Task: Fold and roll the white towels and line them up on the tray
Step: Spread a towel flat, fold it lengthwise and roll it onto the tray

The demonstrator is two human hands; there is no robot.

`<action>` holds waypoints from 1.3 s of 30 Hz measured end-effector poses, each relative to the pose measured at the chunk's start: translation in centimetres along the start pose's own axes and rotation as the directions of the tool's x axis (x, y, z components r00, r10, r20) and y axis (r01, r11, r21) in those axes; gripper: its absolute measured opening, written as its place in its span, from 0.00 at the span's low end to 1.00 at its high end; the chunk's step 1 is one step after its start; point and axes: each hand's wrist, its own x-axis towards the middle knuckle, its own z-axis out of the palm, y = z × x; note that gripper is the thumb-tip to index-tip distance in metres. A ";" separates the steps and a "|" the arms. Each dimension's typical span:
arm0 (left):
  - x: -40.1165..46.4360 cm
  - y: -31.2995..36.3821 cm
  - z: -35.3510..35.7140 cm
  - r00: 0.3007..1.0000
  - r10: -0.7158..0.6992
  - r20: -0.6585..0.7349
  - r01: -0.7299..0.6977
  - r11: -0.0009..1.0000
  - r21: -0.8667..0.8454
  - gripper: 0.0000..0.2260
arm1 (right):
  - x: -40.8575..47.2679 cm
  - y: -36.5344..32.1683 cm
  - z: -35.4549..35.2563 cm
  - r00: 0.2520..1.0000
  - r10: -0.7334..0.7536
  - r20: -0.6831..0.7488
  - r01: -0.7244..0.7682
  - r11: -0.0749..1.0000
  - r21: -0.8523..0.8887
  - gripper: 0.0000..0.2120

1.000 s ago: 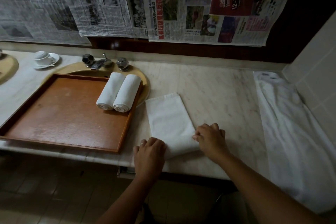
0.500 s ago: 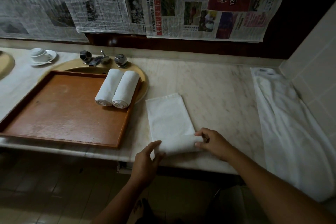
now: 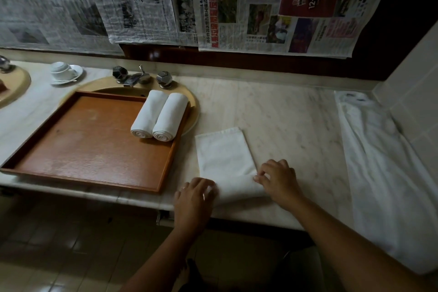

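Observation:
A folded white towel (image 3: pixel 224 154) lies lengthwise on the marble counter, right of the brown wooden tray (image 3: pixel 83 149). Its near end is turned over into the start of a roll (image 3: pixel 239 188). My left hand (image 3: pixel 194 197) grips the roll's left end with curled fingers. My right hand (image 3: pixel 277 180) pinches the roll's right end. Two rolled white towels (image 3: pixel 158 116) lie side by side against the tray's right rim.
The tray sits partly over a yellow sink (image 3: pixel 192 106) with a chrome tap (image 3: pixel 142 77). A white cup on a saucer (image 3: pixel 64 72) stands at the back left. More white cloth (image 3: pixel 384 173) is spread along the counter's right side by the tiled wall.
The roll at the towel's near end has grown a little. Both hands came back onto its ends after my left hand opened briefly half a second ago.

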 end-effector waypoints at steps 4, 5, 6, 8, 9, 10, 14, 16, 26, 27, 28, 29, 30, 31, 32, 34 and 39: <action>-0.7 -0.5 -0.1 0.980 0.197 -0.005 -0.195 0.971 0.141 0.09 | -2.7 1.4 1.2 0.998 0.047 0.049 -0.054 0.987 0.152 0.14; -1.0 -0.7 -0.1 0.982 0.186 0.034 -0.189 0.970 0.150 0.13 | -3.1 1.7 0.8 0.986 0.085 0.141 -0.109 0.978 0.177 0.18; -1.5 -0.9 0.0 0.986 0.154 0.063 -0.161 0.977 0.138 0.17 | -3.4 2.0 0.5 0.972 0.101 0.212 -0.143 0.971 0.193 0.22; -2.2 -1.0 0.4 0.994 0.086 0.067 -0.088 0.996 0.032 0.23 | -3.7 2.0 0.0 0.964 0.094 0.247 -0.155 0.957 0.244 0.24; -2.4 -0.8 0.5 0.997 0.044 0.056 -0.041 0.997 -0.061 0.23 | -3.8 1.8 -0.1 0.967 0.087 0.239 -0.157 0.943 0.293 0.23; -2.6 -0.5 0.5 0.999 -0.008 0.052 0.016 0.988 -0.153 0.22 | -3.8 1.5 -0.3 0.966 0.084 0.244 -0.168 0.923 0.345 0.22; -2.5 -0.5 0.3 0.983 -0.126 0.131 0.157 0.952 -0.262 0.22 | -2.7 0.8 -0.9 0.935 0.077 0.347 -0.221 0.892 0.395 0.15; -2.4 -1.0 0.2 0.972 -0.147 0.184 0.196 0.940 -0.280 0.23 | -1.7 0.6 -1.3 0.915 0.091 0.393 -0.248 0.895 0.370 0.10; -0.8 -1.2 -0.1 0.994 -0.094 0.064 0.104 0.978 -0.183 0.18 | 0.0 -1.6 -0.9 0.976 0.160 0.147 -0.152 0.986 -0.068 0.08; -1.0 -1.1 0.2 1.000 -0.026 -0.006 0.025 0.992 -0.126 0.13 | -0.7 -1.6 -0.5 0.996 0.081 0.048 -0.076 0.993 -0.090 0.08; -1.3 -1.0 0.4 0.997 0.049 -0.056 -0.053 0.996 -0.069 0.09 | -1.5 -1.2 0.1 0.999 -0.017 -0.052 0.011 0.993 -0.118 0.09; -1.6 -0.9 0.6 0.989 0.117 -0.086 -0.118 0.993 -0.010 0.08 | -2.4 -0.7 0.8 0.986 -0.094 -0.139 0.074 0.987 -0.140 0.10; -2.0 -0.9 0.7 0.981 0.168 -0.094 -0.163 0.985 0.056 0.10 | -3.2 -0.4 1.3 0.971 -0.133 -0.198 0.107 0.985 -0.136 0.12; -2.4 -1.0 0.7 0.975 0.206 -0.088 -0.194 0.973 0.122 0.11 | -3.8 0.0 1.7 0.968 -0.142 -0.209 0.121 0.986 -0.112 0.14; -2.7 -1.2 0.6 0.972 0.225 -0.071 -0.210 0.962 0.174 0.14 | -4.2 0.2 1.9 0.971 -0.149 -0.186 0.135 0.987 -0.085 0.16; -3.4 -1.7 0.5 0.975 0.220 -0.019 -0.211 0.951 0.225 0.19 | -4.9 1.2 2.3 0.989 -0.131 -0.075 0.130 0.991 -0.017 0.21; -3.8 -1.4 0.8 0.997 0.063 0.039 -0.057 0.989 -0.139 0.22 | -5.8 2.6 2.1 0.975 0.101 0.199 -0.147 0.961 0.233 0.24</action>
